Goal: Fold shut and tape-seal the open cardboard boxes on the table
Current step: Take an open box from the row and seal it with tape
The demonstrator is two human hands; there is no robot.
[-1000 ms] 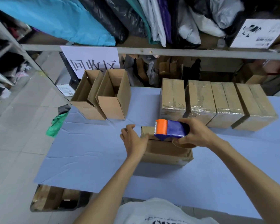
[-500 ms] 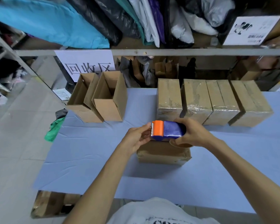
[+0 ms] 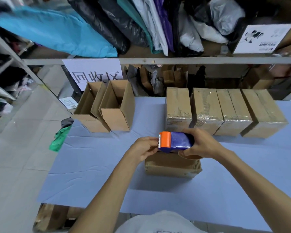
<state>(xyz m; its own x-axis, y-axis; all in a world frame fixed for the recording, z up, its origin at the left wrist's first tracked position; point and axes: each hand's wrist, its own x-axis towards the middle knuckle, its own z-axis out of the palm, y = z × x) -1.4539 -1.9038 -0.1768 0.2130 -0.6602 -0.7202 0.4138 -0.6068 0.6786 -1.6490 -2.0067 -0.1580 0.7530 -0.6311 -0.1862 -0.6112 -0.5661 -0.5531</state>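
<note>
A closed cardboard box point(image 3: 172, 165) lies flat on the blue table point(image 3: 94, 174) in front of me. Just above it my right hand point(image 3: 201, 143) grips a blue tape dispenser point(image 3: 175, 142) with an orange cutter head and a brown tape roll. My left hand point(image 3: 144, 147) pinches at the serrated orange end of the dispenser, fingertips at the tape edge. Two open boxes point(image 3: 115, 105) stand upright at the back left. Several taped boxes point(image 3: 222, 110) sit in a row at the back right.
A metal shelf rail point(image 3: 158, 61) with a paper sign point(image 3: 94, 73) crosses behind the table; bags hang above it. A green cloth point(image 3: 59, 140) hangs off the table's left edge. Tiled floor lies to the left, and flat cardboard lies under the table's front.
My left hand has lifted off the left end of the box and now pinches the dispenser's orange end. The dispenser stays above the box in my right hand.
</note>
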